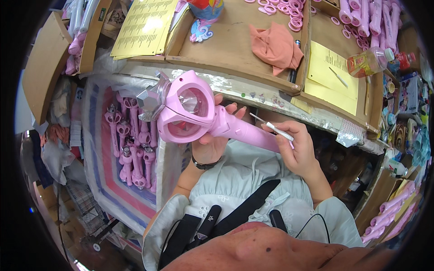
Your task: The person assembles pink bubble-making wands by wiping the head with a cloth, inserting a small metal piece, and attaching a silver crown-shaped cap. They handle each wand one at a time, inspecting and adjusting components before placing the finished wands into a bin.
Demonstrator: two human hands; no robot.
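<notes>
A pink toy wand (244, 132) with a long handle lies tilted across my front. Its wide open-frame head holds a clear round window, and a silver crown-like piece (151, 101) tops it at the left. My left hand (214, 148) is wrapped round the wand from below and behind, just under the head, so part of the fingers is hidden. By the handle's far end, my right hand (298, 147) pinches a slim pen-like tool (281, 131) with a white handle and a thin metal tip. That tip points up and left, over the wand handle.
Several finished-looking pink wands (131, 140) fill a plastic-lined striped bag at left. On the bench lie an orange cloth (276, 47), pink rings (291, 11), yellow sheets (332, 77) and a bottle (368, 63). The bench's front edge (253, 92) runs just beyond my hands.
</notes>
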